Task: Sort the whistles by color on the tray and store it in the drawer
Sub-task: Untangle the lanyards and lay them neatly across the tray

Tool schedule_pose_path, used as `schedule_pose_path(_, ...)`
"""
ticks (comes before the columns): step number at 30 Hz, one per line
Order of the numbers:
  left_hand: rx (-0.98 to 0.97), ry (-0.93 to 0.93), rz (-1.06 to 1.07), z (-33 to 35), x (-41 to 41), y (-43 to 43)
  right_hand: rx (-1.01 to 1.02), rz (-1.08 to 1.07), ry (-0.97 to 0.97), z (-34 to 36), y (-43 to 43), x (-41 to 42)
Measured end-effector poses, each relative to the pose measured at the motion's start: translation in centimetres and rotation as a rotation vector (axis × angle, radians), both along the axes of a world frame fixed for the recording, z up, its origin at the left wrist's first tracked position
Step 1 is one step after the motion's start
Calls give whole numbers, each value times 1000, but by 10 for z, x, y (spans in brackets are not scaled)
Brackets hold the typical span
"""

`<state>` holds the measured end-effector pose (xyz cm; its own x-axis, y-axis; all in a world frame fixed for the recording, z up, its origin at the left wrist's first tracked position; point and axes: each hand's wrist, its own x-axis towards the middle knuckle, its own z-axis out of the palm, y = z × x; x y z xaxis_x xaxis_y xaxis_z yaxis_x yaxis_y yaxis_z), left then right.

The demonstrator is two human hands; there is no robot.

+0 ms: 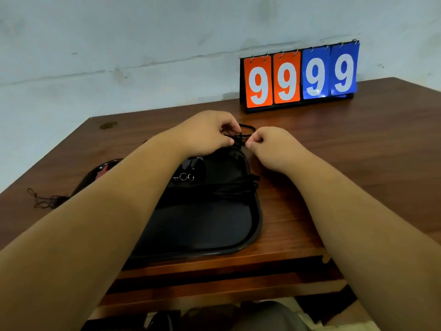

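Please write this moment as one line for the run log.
left hand: pinches black cord | right hand: pinches black cord | tray: on table, holds cord bundle

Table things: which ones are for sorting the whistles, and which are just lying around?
For the job: black tray, bundled cords lying in it, silver rings, the cord pinched by left hand and right hand, probably the tangled string on the left.
Just lying about: scoreboard showing 9999.

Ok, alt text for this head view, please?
The left hand and right hand pinch a black cord at the far edge of a black tray on a wooden table. More cords lie across the tray; a flip scoreboard reading 9999 stands behind.
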<state>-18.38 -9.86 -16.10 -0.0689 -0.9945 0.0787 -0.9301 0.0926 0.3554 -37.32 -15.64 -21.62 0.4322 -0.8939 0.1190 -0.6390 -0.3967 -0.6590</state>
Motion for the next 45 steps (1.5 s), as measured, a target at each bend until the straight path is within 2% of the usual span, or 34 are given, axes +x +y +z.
schedule_pose_path(3,-9,38,-27,-1,-11,1,27,-22,-221,2,3,-4)
schedule_pose_path(6,-66,117,54,1,-20,-1,93,-65,-437,3,6,-7)
schedule_pose_path(9,-128,211,130,5,-23,0,144,-111,-525,5,9,-9)
schedule_pose_path(15,-173,251,166,13,-29,11,355,-255,-671,18,8,-10)
schedule_pose_path(18,-185,353,166,18,-31,15,400,-209,-687,19,13,-10)
schedule_pose_path(21,-202,565,148,24,-32,17,282,-12,-675,19,23,-13)
schedule_pose_path(23,-206,604,149,29,-35,19,196,121,-633,17,30,-13)
schedule_pose_path(27,-210,708,139,37,-44,22,183,196,-596,15,36,-13)
schedule_pose_path(34,-324,835,167,51,-36,31,168,27,-554,9,26,-10)
schedule_pose_path(45,-467,1061,341,43,30,54,81,-163,-381,-1,10,-15)
